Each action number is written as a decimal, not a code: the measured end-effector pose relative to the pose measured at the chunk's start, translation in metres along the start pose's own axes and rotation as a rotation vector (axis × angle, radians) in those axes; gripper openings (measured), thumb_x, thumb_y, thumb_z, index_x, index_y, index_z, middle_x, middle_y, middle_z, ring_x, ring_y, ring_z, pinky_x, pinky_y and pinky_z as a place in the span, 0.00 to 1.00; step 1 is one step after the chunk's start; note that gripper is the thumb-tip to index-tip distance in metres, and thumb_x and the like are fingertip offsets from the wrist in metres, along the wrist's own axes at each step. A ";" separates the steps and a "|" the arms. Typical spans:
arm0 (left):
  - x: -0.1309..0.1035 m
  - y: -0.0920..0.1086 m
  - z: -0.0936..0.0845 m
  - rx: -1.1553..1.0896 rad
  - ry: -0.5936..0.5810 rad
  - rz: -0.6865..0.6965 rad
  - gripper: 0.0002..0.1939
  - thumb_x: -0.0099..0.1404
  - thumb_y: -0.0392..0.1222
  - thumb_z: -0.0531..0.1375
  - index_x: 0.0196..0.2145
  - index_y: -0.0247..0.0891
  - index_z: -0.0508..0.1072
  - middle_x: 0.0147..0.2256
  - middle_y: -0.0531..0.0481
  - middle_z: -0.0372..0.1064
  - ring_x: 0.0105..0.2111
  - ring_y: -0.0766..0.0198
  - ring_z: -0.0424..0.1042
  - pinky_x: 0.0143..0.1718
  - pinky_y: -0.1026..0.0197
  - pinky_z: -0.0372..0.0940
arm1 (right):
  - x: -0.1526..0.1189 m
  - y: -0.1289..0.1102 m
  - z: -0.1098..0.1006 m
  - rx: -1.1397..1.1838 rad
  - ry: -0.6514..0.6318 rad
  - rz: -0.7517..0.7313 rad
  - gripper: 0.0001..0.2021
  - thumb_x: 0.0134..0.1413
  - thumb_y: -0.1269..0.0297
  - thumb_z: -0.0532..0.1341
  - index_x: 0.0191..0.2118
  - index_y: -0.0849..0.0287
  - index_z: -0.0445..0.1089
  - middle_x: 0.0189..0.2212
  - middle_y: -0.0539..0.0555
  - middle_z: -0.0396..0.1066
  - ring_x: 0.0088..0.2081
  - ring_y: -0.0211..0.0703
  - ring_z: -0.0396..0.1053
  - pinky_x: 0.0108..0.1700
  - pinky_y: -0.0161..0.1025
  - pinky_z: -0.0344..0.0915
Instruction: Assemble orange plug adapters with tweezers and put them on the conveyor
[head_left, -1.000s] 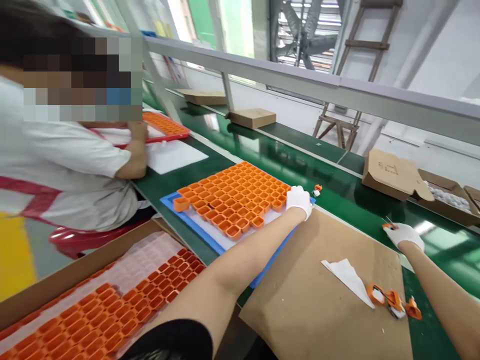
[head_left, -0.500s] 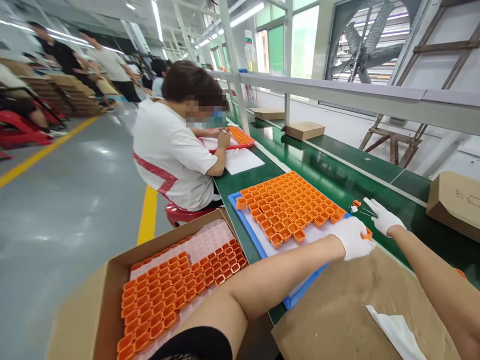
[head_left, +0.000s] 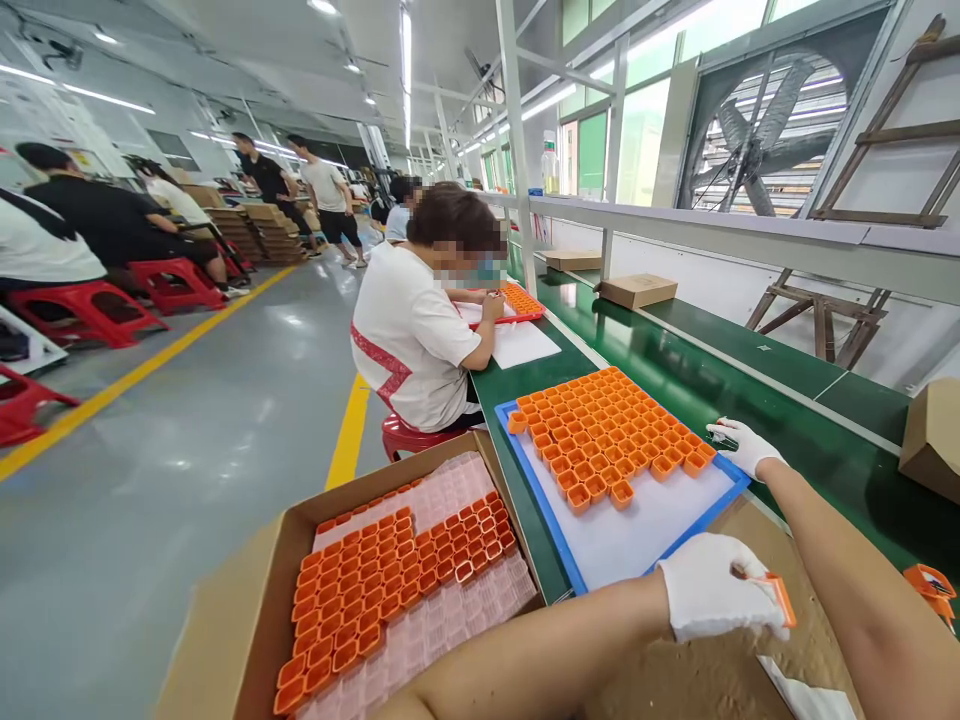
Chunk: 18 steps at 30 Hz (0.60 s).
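Note:
My left hand [head_left: 724,590], in a white glove, is closed on a small orange plastic cup [head_left: 781,605], seen mostly edge-on, above the brown cardboard. Farther off, at the right corner of the blue tray [head_left: 570,560], my gloved right hand [head_left: 744,448] reaches onto the green bench. Its fingertips are bent around a small part with thin wires [head_left: 721,436], whose details are hard to see. Rows of orange square cups [head_left: 600,430] stand on the tray's white liner, with a few set apart along the near edge.
On the left an open carton [head_left: 262,600] holds more orange cups on pink liners. A co-worker in a white shirt [head_left: 420,330] sits at the bench beyond the tray. Orange pieces [head_left: 930,585] lie at far right, and a white cloth [head_left: 806,695] rests on the cardboard.
My left hand has come nearer with the orange cup, away from the tray. The right hand's stretched fingers have bent onto the small part. The view has turned left.

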<state>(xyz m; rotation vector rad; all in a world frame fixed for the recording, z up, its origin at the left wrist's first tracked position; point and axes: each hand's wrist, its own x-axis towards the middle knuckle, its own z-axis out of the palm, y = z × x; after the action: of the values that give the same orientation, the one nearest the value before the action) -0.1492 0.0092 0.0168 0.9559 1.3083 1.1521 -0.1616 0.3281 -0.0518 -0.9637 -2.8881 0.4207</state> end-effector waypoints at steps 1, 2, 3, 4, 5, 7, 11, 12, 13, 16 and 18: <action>-0.002 0.001 0.002 -0.052 0.002 -0.033 0.05 0.50 0.38 0.67 0.23 0.35 0.77 0.26 0.51 0.73 0.27 0.65 0.69 0.35 0.61 0.68 | 0.002 -0.001 0.000 0.000 0.005 0.020 0.20 0.62 0.59 0.64 0.60 0.47 0.70 0.63 0.55 0.65 0.55 0.47 0.71 0.58 0.44 0.67; -0.003 0.003 0.003 -0.098 0.014 -0.069 0.04 0.50 0.38 0.66 0.22 0.34 0.76 0.26 0.50 0.74 0.27 0.66 0.69 0.36 0.61 0.69 | 0.003 -0.001 0.001 0.000 0.012 0.045 0.19 0.64 0.57 0.62 0.59 0.51 0.70 0.59 0.57 0.69 0.52 0.47 0.72 0.56 0.47 0.69; -0.003 0.004 0.006 -0.140 0.032 -0.108 0.05 0.50 0.37 0.66 0.21 0.34 0.75 0.25 0.50 0.74 0.26 0.67 0.69 0.38 0.60 0.69 | 0.003 -0.001 0.001 -0.002 0.019 0.070 0.18 0.66 0.55 0.60 0.57 0.54 0.70 0.56 0.58 0.71 0.50 0.47 0.73 0.53 0.49 0.70; -0.002 0.005 0.008 -0.170 0.052 -0.140 0.07 0.51 0.38 0.67 0.20 0.33 0.75 0.25 0.50 0.74 0.26 0.67 0.69 0.38 0.60 0.70 | 0.002 -0.001 0.001 -0.006 0.025 0.093 0.18 0.67 0.54 0.59 0.56 0.56 0.69 0.53 0.58 0.72 0.48 0.46 0.73 0.51 0.50 0.72; -0.001 0.004 0.011 -0.193 0.068 -0.164 0.09 0.51 0.39 0.68 0.20 0.33 0.74 0.24 0.50 0.73 0.25 0.68 0.70 0.39 0.60 0.70 | 0.001 -0.001 0.001 -0.011 0.034 0.110 0.18 0.67 0.53 0.58 0.56 0.57 0.69 0.52 0.58 0.72 0.47 0.46 0.73 0.50 0.50 0.72; 0.004 -0.001 0.018 -0.216 0.062 -0.177 0.12 0.49 0.41 0.71 0.19 0.33 0.73 0.23 0.50 0.73 0.25 0.67 0.71 0.38 0.60 0.71 | -0.002 -0.002 0.000 -0.026 0.060 0.118 0.18 0.68 0.55 0.58 0.58 0.56 0.68 0.55 0.60 0.70 0.48 0.47 0.73 0.51 0.50 0.71; 0.021 -0.034 0.037 -0.090 0.032 -0.122 0.15 0.48 0.48 0.73 0.20 0.36 0.74 0.23 0.51 0.72 0.29 0.60 0.74 0.34 0.59 0.71 | 0.000 -0.008 -0.005 -0.027 0.048 0.027 0.27 0.61 0.63 0.63 0.65 0.42 0.63 0.66 0.55 0.61 0.53 0.50 0.73 0.55 0.47 0.67; 0.028 -0.044 0.041 -0.032 0.031 -0.119 0.16 0.46 0.49 0.73 0.20 0.37 0.74 0.22 0.52 0.71 0.29 0.59 0.73 0.33 0.59 0.70 | 0.002 -0.010 -0.006 -0.018 0.020 0.005 0.29 0.59 0.64 0.65 0.64 0.39 0.64 0.66 0.53 0.62 0.54 0.50 0.73 0.55 0.46 0.67; 0.035 -0.055 0.045 0.019 0.007 -0.117 0.16 0.45 0.50 0.74 0.19 0.38 0.74 0.21 0.52 0.70 0.29 0.58 0.73 0.32 0.59 0.69 | 0.005 -0.012 -0.006 -0.007 -0.008 -0.006 0.29 0.58 0.64 0.66 0.64 0.39 0.65 0.64 0.52 0.65 0.54 0.50 0.73 0.55 0.46 0.68; 0.058 -0.079 0.052 0.100 -0.052 -0.093 0.17 0.46 0.49 0.72 0.16 0.39 0.70 0.18 0.53 0.65 0.28 0.58 0.71 0.31 0.59 0.68 | 0.013 -0.016 -0.003 0.025 -0.045 0.028 0.21 0.63 0.58 0.63 0.60 0.50 0.69 0.57 0.57 0.71 0.53 0.50 0.73 0.55 0.51 0.69; 0.070 -0.088 0.053 0.113 -0.076 -0.066 0.17 0.46 0.47 0.72 0.14 0.38 0.69 0.17 0.54 0.64 0.27 0.59 0.71 0.32 0.60 0.67 | 0.012 -0.015 -0.002 0.051 -0.021 0.078 0.19 0.66 0.55 0.61 0.58 0.55 0.69 0.56 0.59 0.71 0.53 0.49 0.72 0.56 0.54 0.69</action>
<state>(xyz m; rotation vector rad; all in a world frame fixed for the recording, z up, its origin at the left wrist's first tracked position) -0.0951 0.0641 -0.0804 1.0218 1.3449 0.9903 -0.1798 0.3245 -0.0458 -1.0723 -2.8506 0.5097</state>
